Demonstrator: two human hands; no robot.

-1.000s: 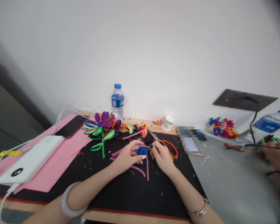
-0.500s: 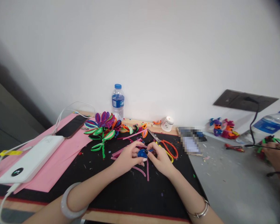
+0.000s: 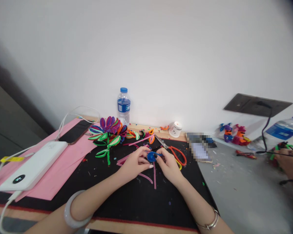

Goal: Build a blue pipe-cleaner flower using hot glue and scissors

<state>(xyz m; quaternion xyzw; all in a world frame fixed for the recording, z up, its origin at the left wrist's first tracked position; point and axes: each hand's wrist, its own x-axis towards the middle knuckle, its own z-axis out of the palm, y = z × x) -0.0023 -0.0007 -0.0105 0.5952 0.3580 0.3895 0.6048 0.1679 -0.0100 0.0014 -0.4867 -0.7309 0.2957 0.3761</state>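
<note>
My left hand [image 3: 134, 163] and my right hand [image 3: 170, 165] meet over the black mat, fingers closed around a small blue coil [image 3: 151, 157] that looks wound from fuzzy chenille stem. A short blue length runs from the coil into my right fingers. Pink fuzzy strips [image 3: 154, 178] lie under and beside my hands. Just behind my right hand are scissors [image 3: 177, 154] with orange and yellow handles. Behind my left hand lies a bunch of colourful chenille flowers and leaves [image 3: 109, 130].
A water bottle [image 3: 123, 105] and a paper cup [image 3: 175, 129] stand along the wall. On the left, a white power bank [image 3: 35, 165] and a phone [image 3: 75, 131] rest on pink paper [image 3: 61, 177]. Another person's hand [image 3: 289, 162] works at the right, near small chenille figures [image 3: 239, 134].
The blue coil has shifted slightly right and up, and its round face now shows more. My right fingers have moved a little along it. My left hand stays nearly in place.
</note>
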